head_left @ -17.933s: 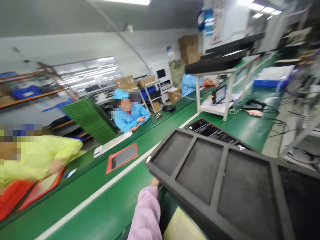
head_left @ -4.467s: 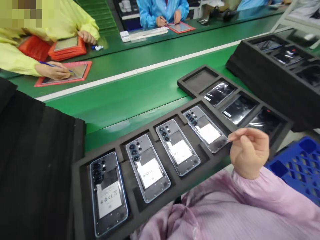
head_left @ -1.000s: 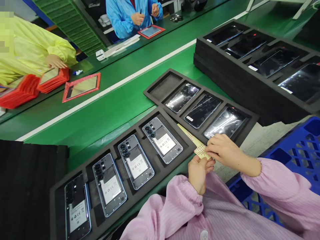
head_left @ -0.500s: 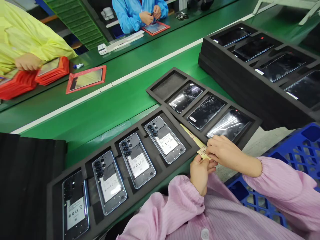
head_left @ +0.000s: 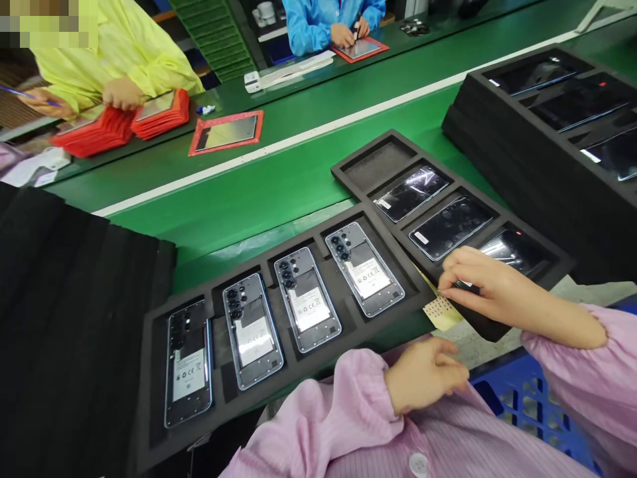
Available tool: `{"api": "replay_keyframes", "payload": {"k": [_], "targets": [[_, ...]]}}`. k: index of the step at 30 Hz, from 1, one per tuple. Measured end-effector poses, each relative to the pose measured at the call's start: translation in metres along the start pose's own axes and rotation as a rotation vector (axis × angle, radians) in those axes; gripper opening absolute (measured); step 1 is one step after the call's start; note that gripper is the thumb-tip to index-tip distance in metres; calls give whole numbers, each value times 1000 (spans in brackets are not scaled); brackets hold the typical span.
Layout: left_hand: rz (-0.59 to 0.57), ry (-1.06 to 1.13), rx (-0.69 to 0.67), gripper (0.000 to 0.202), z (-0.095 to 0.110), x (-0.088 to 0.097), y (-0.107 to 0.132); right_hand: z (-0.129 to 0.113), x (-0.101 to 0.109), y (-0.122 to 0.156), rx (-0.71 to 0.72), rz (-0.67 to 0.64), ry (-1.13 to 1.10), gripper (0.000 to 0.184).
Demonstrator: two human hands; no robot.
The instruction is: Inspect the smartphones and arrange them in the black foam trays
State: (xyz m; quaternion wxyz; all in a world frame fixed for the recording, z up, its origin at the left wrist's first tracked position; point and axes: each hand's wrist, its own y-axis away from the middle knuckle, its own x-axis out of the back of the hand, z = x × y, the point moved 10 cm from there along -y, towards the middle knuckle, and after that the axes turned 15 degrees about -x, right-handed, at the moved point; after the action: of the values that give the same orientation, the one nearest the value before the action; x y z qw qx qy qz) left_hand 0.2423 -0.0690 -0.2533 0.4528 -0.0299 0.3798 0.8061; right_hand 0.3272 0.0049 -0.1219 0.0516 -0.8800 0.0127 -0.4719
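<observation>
My right hand (head_left: 480, 285) is raised over the black foam tray of dark-screened phones. Its thumb and fingertips are pinched together; anything between them is too small to make out. Just below its fingertips lies a pale yellow sheet (head_left: 442, 313) with rows of small reddish marks, partly under the tray's edge. Lower down, in front of my body, my left hand (head_left: 428, 373) has loosely bent fingers, somewhat apart, with nothing seen in them. To the left, a foam tray (head_left: 355, 344) holds several phones with backs up, among them a grey phone (head_left: 365, 269) with a white battery label.
The second foam tray (head_left: 343, 174) has one vacant slot and several phones, screens up. A tall foam stack (head_left: 527, 179) stands right, another (head_left: 74, 312) left. A blue crate (head_left: 532, 398) is below. Across the green conveyor (head_left: 209, 189), two co-workers handle red-framed panels (head_left: 229, 133).
My hands have parted: the right has lifted off the yellow sheet, the left has let go and dropped lower. The view has swung left, so the trays appear farther right.
</observation>
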Motion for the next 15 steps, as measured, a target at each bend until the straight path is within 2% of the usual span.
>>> {"api": "replay_keyframes", "payload": {"k": [2,4,6,8,12,15], "targets": [[-116,-121,-47,26,10,8,23,-14,-14,-22,50,-133,14,22],[-96,-158,-187,31,30,29,46,-21,-36,-39,74,-290,80,20],[23,-139,-344,30,49,59,69,-23,-54,-50,79,-400,158,18],[179,-98,-439,26,58,90,90,-23,-66,-57,81,-468,220,17],[431,-4,-487,27,53,140,116,-28,-82,-61,152,-586,373,14],[509,60,-515,31,48,158,121,-28,-93,-61,219,-674,514,13]]}}
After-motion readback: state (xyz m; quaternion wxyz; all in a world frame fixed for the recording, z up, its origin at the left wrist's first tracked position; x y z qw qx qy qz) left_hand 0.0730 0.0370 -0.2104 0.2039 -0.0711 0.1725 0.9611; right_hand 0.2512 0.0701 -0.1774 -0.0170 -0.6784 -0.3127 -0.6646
